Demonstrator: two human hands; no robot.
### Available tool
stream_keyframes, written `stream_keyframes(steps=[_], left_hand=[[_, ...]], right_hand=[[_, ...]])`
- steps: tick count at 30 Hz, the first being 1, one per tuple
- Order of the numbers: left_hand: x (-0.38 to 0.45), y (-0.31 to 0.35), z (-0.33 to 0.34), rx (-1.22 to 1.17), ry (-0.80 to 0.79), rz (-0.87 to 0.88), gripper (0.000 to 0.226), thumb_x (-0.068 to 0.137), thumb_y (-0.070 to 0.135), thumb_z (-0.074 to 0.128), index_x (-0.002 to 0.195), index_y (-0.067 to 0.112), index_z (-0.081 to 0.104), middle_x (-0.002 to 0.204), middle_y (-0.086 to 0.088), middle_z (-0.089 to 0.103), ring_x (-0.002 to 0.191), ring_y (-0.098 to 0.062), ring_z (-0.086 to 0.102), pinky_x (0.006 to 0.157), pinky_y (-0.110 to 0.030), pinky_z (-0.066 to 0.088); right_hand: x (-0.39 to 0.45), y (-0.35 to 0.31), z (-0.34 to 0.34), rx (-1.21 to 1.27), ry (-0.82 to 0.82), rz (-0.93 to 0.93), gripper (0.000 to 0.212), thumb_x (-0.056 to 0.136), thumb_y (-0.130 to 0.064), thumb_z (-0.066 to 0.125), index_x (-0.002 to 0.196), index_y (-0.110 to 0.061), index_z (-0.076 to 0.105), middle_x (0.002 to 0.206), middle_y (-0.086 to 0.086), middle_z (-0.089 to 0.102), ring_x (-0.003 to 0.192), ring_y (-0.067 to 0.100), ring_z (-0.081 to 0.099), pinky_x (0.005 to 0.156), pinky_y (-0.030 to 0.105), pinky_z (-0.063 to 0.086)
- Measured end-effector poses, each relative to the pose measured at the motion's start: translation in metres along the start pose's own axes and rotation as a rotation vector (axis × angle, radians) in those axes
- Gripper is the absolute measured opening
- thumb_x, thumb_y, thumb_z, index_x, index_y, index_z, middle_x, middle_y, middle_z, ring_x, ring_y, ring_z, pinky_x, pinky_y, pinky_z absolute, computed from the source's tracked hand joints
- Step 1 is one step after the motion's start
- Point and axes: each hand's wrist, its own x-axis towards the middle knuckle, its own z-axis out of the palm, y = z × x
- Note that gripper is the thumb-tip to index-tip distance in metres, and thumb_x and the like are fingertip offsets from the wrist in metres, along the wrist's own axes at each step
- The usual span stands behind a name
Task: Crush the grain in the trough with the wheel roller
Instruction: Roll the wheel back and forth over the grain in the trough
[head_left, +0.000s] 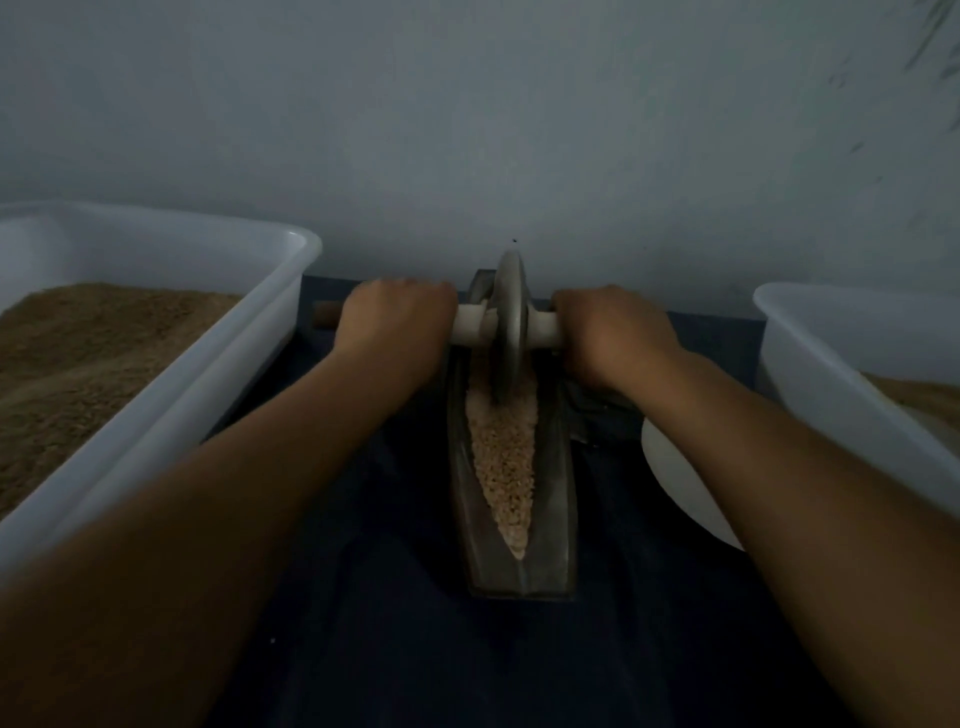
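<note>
- Two hands wrapped over one wooden axle (470, 326), knuckles up, fingers curled round it and out of sight underneath.
- Left hand (397, 325) gripping the axle left of centre frame, with a darker stub of the handle end (326, 315) poking out past it toward the left.
- Right hand (613, 332) gripping the same axle just right of centre, mirrored — both forearms stretched in from the bottom corners of the frame.
- Between the hands, upright and edge-on: the wheel roller (509, 332), a grey disc threaded on the axle, lower rim sunk into the grain at the far end of the trough.
- Below the wheel, running down the middle of the frame: the trough (462, 519), dark and boat-shaped, narrow end nearest the camera.
- Inside it, a long tapering bed of pale grain (503, 467), widest by the wheel, pointed at the near end.
- Under everything, a dark blue cloth (374, 597).
- Left edge of the frame: a white plastic tub (218, 353) holding brown meal (78, 358).
- Right edge: another white tub (831, 353), only partly in view.
- Beside the right forearm, low right of the trough: a pale round dish (675, 483), mostly hidden.
- Upper half of the frame: plain grey wall (467, 130).
</note>
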Motion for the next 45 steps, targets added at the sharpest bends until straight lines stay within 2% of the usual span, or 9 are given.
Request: stream_keyframes(steps=[4, 8, 14, 19, 24, 28, 35, 39, 45], left_hand=[[0.001, 0.002, 0.001, 0.025, 0.000, -0.012, 0.020, 0.092, 0.020, 0.060, 0.110, 0.016, 0.056, 0.105, -0.010, 0.065, 0.095, -0.032, 0.063, 0.067, -0.036, 0.039], [-0.016, 0.003, -0.001, -0.004, -0.018, -0.025, 0.022, 0.090, 0.022, 0.064, 0.108, 0.015, 0.055, 0.102, -0.009, 0.064, 0.090, -0.027, 0.061, 0.066, -0.036, 0.040], [-0.067, 0.012, -0.013, 0.017, 0.052, 0.000, 0.025, 0.088, 0.028, 0.065, 0.103, 0.020, 0.046, 0.098, -0.001, 0.062, 0.079, -0.017, 0.056, 0.065, -0.032, 0.042], [-0.104, 0.018, -0.029, 0.019, 0.158, 0.012, 0.032, 0.084, 0.030, 0.068, 0.092, 0.024, 0.038, 0.094, 0.003, 0.060, 0.072, -0.011, 0.036, 0.065, -0.027, 0.030], [-0.118, 0.021, -0.036, 0.028, 0.177, 0.035, 0.029, 0.085, 0.032, 0.067, 0.104, 0.023, 0.047, 0.100, 0.003, 0.061, 0.084, -0.014, 0.055, 0.074, -0.027, 0.033], [-0.112, 0.020, -0.028, 0.057, 0.184, 0.073, 0.031, 0.083, 0.030, 0.068, 0.106, 0.021, 0.050, 0.100, 0.001, 0.062, 0.088, -0.016, 0.057, 0.089, -0.030, 0.041], [-0.046, 0.009, -0.010, 0.052, 0.050, 0.073, 0.023, 0.088, 0.023, 0.063, 0.104, 0.018, 0.047, 0.103, -0.003, 0.063, 0.091, -0.022, 0.061, 0.080, -0.032, 0.040], [-0.013, 0.005, -0.001, 0.101, 0.032, 0.057, 0.019, 0.091, 0.021, 0.060, 0.106, 0.014, 0.051, 0.101, -0.007, 0.065, 0.088, -0.025, 0.063, 0.071, -0.033, 0.036], [0.011, -0.003, 0.003, 0.024, -0.080, 0.016, 0.029, 0.091, 0.019, 0.062, 0.116, 0.008, 0.052, 0.110, -0.014, 0.064, 0.099, -0.031, 0.062, 0.074, -0.037, 0.043]], right_hand=[[0.001, -0.001, 0.001, 0.022, -0.037, 0.039, 0.027, 0.085, -0.031, 0.071, 0.107, -0.019, 0.063, 0.106, 0.010, 0.064, 0.093, 0.031, 0.062, 0.064, 0.030, 0.036], [-0.023, -0.008, -0.005, 0.019, 0.056, 0.019, 0.024, 0.082, -0.025, 0.071, 0.103, -0.015, 0.065, 0.101, 0.012, 0.066, 0.092, 0.033, 0.063, 0.063, 0.030, 0.034], [-0.078, -0.022, -0.019, -0.016, 0.213, -0.060, 0.012, 0.085, -0.022, 0.065, 0.089, -0.015, 0.056, 0.084, 0.006, 0.064, 0.071, 0.029, 0.057, 0.057, 0.030, 0.022], [-0.116, -0.025, -0.030, 0.080, 0.218, -0.096, 0.010, 0.082, -0.012, 0.066, 0.090, -0.011, 0.059, 0.080, 0.008, 0.061, 0.069, 0.024, 0.052, 0.063, 0.033, 0.036], [-0.126, -0.030, -0.038, 0.113, 0.260, -0.089, 0.013, 0.075, -0.005, 0.072, 0.083, -0.006, 0.061, 0.074, 0.012, 0.062, 0.066, 0.029, 0.055, 0.075, 0.040, 0.045], [-0.118, -0.027, -0.028, 0.135, 0.243, -0.083, 0.016, 0.075, -0.003, 0.072, 0.079, -0.007, 0.057, 0.070, 0.011, 0.059, 0.061, 0.022, 0.045, 0.067, 0.035, 0.037], [-0.067, -0.016, -0.008, -0.052, 0.202, -0.036, 0.021, 0.077, -0.019, 0.072, 0.088, -0.010, 0.057, 0.078, 0.009, 0.063, 0.066, 0.030, 0.057, 0.056, 0.031, 0.019], [-0.021, -0.007, -0.004, -0.031, 0.072, 0.002, 0.028, 0.082, -0.030, 0.071, 0.105, -0.015, 0.063, 0.100, 0.010, 0.066, 0.089, 0.030, 0.063, 0.061, 0.028, 0.031], [0.016, -0.005, -0.007, -0.043, -0.086, 0.031, 0.027, 0.083, -0.026, 0.074, 0.107, -0.016, 0.067, 0.105, 0.011, 0.064, 0.092, 0.027, 0.062, 0.065, 0.027, 0.034]])
